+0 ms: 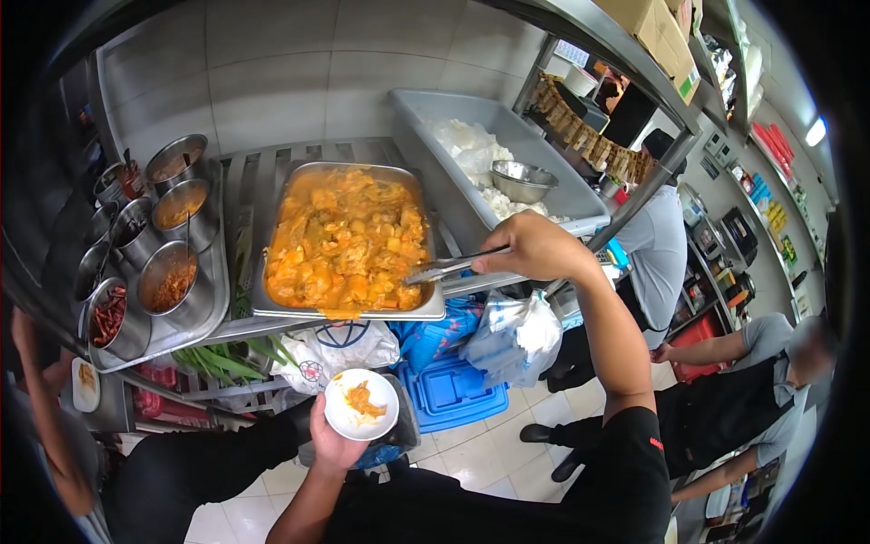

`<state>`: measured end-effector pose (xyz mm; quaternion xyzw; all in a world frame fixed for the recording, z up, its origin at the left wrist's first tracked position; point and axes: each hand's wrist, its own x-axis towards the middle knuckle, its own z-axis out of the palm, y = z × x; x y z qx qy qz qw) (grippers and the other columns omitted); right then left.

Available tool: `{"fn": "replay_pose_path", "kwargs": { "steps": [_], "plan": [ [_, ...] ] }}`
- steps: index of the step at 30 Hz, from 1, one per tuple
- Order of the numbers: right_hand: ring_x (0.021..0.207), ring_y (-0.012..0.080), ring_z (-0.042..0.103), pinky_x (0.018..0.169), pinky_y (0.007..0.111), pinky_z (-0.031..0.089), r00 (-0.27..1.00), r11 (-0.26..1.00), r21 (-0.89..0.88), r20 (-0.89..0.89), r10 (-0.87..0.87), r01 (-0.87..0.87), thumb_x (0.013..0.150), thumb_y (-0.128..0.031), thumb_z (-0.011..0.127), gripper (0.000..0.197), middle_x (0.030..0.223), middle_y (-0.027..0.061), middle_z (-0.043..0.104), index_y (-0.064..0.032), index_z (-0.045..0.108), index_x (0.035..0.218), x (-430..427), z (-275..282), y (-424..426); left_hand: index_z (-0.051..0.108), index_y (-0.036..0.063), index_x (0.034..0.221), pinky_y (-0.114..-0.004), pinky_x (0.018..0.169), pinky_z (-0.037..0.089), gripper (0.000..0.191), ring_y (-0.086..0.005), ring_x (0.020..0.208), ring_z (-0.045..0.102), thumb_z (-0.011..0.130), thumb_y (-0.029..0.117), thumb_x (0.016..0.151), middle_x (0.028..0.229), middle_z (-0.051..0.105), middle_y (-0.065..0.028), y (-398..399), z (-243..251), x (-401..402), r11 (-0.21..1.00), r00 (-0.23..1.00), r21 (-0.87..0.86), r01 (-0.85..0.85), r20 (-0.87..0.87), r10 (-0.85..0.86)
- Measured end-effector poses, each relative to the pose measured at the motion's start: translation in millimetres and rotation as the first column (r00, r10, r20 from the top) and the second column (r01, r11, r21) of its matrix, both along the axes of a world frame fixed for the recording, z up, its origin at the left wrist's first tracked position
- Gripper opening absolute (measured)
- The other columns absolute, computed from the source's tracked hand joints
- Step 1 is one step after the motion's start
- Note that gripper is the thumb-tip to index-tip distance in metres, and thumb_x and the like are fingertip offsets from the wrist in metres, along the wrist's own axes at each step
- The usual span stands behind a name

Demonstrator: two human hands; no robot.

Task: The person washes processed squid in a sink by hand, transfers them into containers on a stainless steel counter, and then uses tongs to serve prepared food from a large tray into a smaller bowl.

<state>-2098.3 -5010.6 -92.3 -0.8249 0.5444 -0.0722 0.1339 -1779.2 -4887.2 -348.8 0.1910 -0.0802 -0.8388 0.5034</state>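
My left hand (334,438) holds a small white bowl (361,425) from its left side, below the shelf edge. A portion of orange stewed food (365,401) lies inside it. In my right hand (540,246) is a pair of metal tongs (448,266), with its tips at the right front corner of a steel pan (435,302). Chunky orange curry (350,234) fills that pan, and some sauce runs over its front rim.
A grey tub (421,129) of rice with a metal bowl (522,182) stands behind the pan. Steel canisters (178,272) of condiments sit on a tray (221,299) at left. A blue lidded bin (455,394) is on the floor. Other people stand left and right.
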Motion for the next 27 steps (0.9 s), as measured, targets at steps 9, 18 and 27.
{"fn": "replay_pose_path", "kwargs": {
  "steps": [9,18,27],
  "plan": [
    [0.064,0.0299,0.061,0.063,0.037,0.046,0.987,1.000,0.023,0.159,-0.007,0.003,0.080,-0.028,0.071,0.024,0.069,0.0162,0.063,-0.0035,0.071,0.082,-9.6,-14.3,-3.3,0.039,0.0122,0.139,-0.067,0.088,0.044,0.066,-0.0370,0.121,0.050,0.035,0.058,0.091,0.137,0.048,-0.0124,2.6,-0.4,11.1,1.000,1.000,-0.005,-0.022,0.002,0.022],
    [0.061,0.0201,0.057,0.059,0.032,0.044,0.958,0.999,-0.042,0.287,0.028,-0.017,0.082,-0.020,0.073,0.021,0.069,0.0111,0.061,0.0005,0.070,0.087,-12.6,-23.2,7.3,0.039,0.0116,0.139,-0.066,0.092,0.042,0.065,-0.0359,0.122,0.049,0.035,0.056,0.092,0.137,0.048,-0.0125,0.0,0.5,17.3,0.999,0.999,0.020,-0.028,-0.026,0.028],
    [0.064,0.0279,0.059,0.058,0.037,0.045,0.985,0.982,-0.176,0.147,0.092,-0.066,0.078,-0.022,0.075,0.029,0.071,0.0146,0.061,0.0037,0.069,0.090,3.2,-8.1,4.7,0.039,0.0107,0.139,-0.065,0.093,0.041,0.065,-0.0360,0.123,0.049,0.036,0.056,0.092,0.138,0.047,-0.0125,-2.4,6.9,18.9,1.000,1.000,-0.016,-0.002,-0.016,0.001]
  ]
}}
